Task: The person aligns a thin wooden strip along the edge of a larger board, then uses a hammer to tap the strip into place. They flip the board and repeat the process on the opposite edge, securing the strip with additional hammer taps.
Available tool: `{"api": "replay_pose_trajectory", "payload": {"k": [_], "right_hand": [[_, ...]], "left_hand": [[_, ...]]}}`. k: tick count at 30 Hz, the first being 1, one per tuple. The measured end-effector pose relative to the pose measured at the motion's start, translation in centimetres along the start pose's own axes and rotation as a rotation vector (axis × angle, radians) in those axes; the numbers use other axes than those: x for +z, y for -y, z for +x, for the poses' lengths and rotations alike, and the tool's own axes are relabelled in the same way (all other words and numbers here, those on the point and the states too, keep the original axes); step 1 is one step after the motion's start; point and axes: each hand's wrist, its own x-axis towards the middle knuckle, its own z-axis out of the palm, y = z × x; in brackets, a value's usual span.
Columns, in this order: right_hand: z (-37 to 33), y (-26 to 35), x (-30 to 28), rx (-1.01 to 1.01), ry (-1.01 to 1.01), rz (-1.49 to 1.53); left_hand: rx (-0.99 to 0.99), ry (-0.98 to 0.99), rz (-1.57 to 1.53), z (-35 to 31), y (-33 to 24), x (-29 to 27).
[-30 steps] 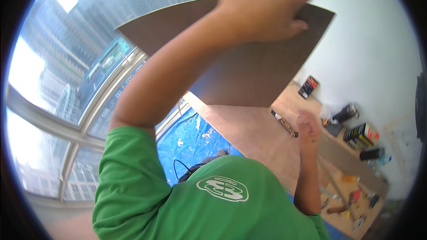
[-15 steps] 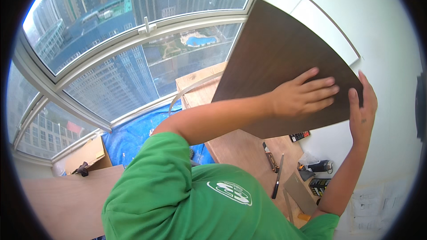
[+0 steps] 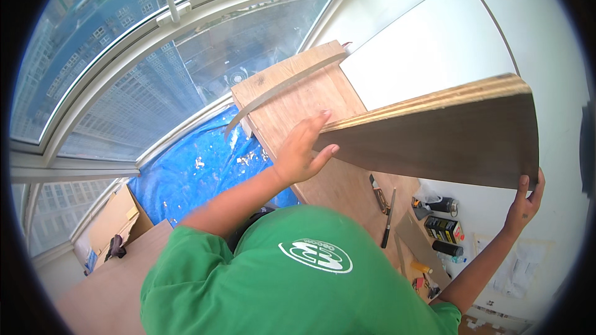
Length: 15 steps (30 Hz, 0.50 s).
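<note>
A plywood board with a dark brown face and pale layered edge is tilted above the wooden workbench. At its left end is my left hand, the thumb in front of the dark face and the fingers at the far side of the edge. My right hand grips the lower right corner, its fingers curled up over the brown face. Part of the right palm is hidden.
A thin curved strip lies across the bench's far end. A white panel leans on the wall. A knife, a black-handled tool and black bottles are on the bench. Blue sheeting covers the floor.
The board has turned from showing its broad brown face to showing its layered edge upward. My left hand has moved left from the face to its left end; my right hand has shifted lower.
</note>
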Motion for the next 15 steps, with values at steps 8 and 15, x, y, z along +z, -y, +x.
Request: {"api": "replay_pose_trajectory", "payload": {"k": [8,15], "right_hand": [[2.2,0.8,-2.4,0.008,0.165,-0.160],[5.1,11.0,-1.1,-0.269,0.378,-0.105]], "left_hand": [[-0.396,0.387,-0.219,2.7,5.7,2.7],[-0.379,0.400,-0.507,2.9,8.0,4.6]]}}
